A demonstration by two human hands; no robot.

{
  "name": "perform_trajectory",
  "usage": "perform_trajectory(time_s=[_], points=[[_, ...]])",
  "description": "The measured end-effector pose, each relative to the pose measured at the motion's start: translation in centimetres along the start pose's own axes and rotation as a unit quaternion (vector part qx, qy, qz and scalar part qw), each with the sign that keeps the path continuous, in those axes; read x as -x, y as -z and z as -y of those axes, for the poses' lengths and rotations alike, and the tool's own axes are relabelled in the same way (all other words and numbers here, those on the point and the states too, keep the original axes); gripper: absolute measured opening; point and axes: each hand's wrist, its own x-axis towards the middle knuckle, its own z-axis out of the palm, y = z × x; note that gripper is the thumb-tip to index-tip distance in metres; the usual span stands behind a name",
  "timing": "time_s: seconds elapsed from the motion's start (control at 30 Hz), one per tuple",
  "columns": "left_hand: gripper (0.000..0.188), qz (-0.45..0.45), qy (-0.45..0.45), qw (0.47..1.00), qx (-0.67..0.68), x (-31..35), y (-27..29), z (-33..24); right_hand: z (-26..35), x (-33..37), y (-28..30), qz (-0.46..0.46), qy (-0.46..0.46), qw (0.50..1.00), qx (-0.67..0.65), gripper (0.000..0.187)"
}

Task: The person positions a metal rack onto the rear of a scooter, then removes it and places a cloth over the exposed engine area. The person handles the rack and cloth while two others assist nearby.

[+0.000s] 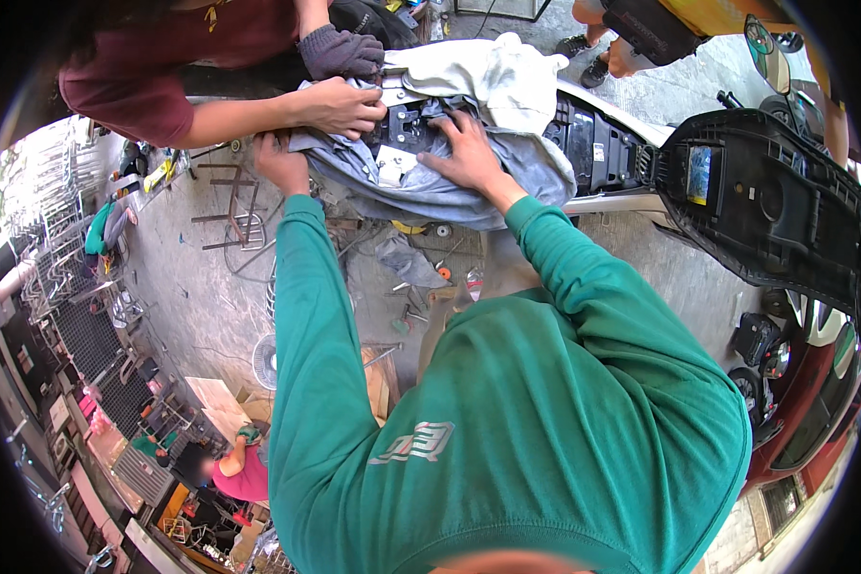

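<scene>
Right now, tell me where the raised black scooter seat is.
In the head view, the black scooter seat stands flipped up at the right, past the open compartment, well right of the right hand pressing the grey-blue cloth.

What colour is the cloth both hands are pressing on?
Grey-blue cloth, under the left hand and right hand; head view.

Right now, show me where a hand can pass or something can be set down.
Bare room: the concrete floor between the scooter body and the raised black seat. Crowded: the grey cloth, where left hand, right hand and a co-worker's hand meet.
</scene>
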Motion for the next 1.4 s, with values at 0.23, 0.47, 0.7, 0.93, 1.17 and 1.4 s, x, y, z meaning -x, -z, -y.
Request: perform_trajectory(time_s=[0.23, 0.47, 0.7, 0.93, 1.17, 1.4], points=[[0.038, 0.171, 0.006, 0.984, -0.057, -0.9, 0.0, 1.7, 0.0, 0.1, 0.0, 0.050, 0.030, 0.996, 0.073, 0.085], [0.049, 0.249, -0.030, 0.927, -0.280, -0.7, -0.7, 1.4, 0.3, 0.0, -0.4, 0.073, 0.006, 0.991, 0.117, 0.083], [0.047, 0.017, 0.075, 0.996, 0.055, 4.9, 1.5, -5.7, 1.5, 1.3, -0.4, 0.035, 0.029, 0.997, 0.065, 0.088], [0.040, 0.203, -0.125, 0.960, -0.143, 12.8, 2.8, -7.2, 1.5, 0.9, -0.4, 0.064, 0.031, 0.992, 0.108, 0.100], [0.048, 0.247, -0.132, 0.956, -0.087, 11.5, 3.1, -5.5, 1.5, 0.7, -0.4, 0.076, 0.021, 0.993, 0.084, 0.106], [0.057, 0.266, -0.143, 0.949, -0.088, 11.7, 3.5, -6.1, 1.7, 0.8, -0.6, 0.075, 0.024, 0.992, 0.095, 0.104]])
